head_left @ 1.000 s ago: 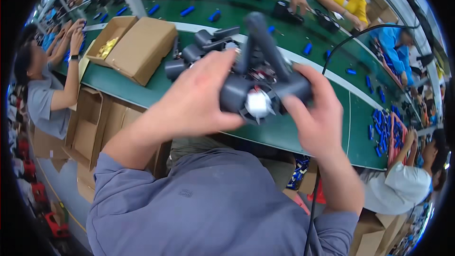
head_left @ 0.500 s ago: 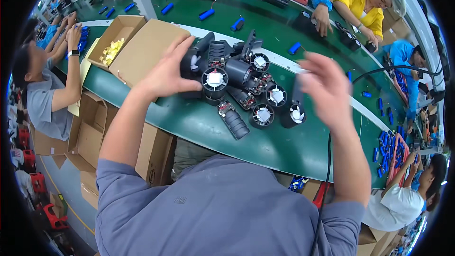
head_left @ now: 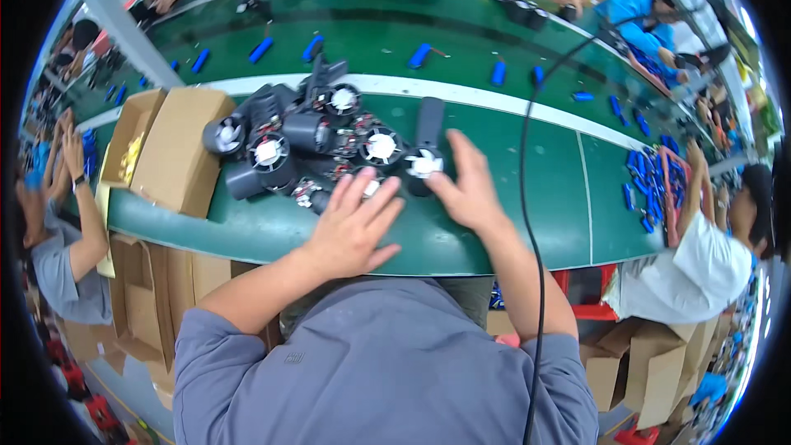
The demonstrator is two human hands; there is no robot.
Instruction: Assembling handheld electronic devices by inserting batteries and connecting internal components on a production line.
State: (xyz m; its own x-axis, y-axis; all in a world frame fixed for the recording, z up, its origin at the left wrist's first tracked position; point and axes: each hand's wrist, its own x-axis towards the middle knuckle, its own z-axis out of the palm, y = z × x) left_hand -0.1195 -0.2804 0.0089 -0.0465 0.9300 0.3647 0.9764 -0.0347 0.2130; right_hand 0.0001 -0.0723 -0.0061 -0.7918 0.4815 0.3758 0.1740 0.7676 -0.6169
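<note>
A pile of black motor housings [head_left: 309, 133] with white fan wheels and exposed circuit boards lies on the green table. My left hand [head_left: 350, 227] is open, its fingers spread over the pile's front edge and partly covering a housing with a white centre [head_left: 372, 188]. At the pile's right side stands a black handheld fan unit [head_left: 424, 163], its white wheel facing up and its flat handle pointing away from me. Beside it is my right hand [head_left: 471, 185], open, thumb close to the wheel; whether it touches the unit I cannot tell.
Left of the pile are a cardboard flap [head_left: 183, 152] and an open box [head_left: 136, 136] of yellow pieces. Blue battery packs [head_left: 498, 74] lie along the far belt [head_left: 371, 41], more heaped at right [head_left: 651, 185]. A black cable [head_left: 527, 198] hangs near my right arm. Co-workers sit around.
My left hand has gone from the pile's left side to its front. My right hand has come down beside the rightmost unit. The whole view has shifted.
</note>
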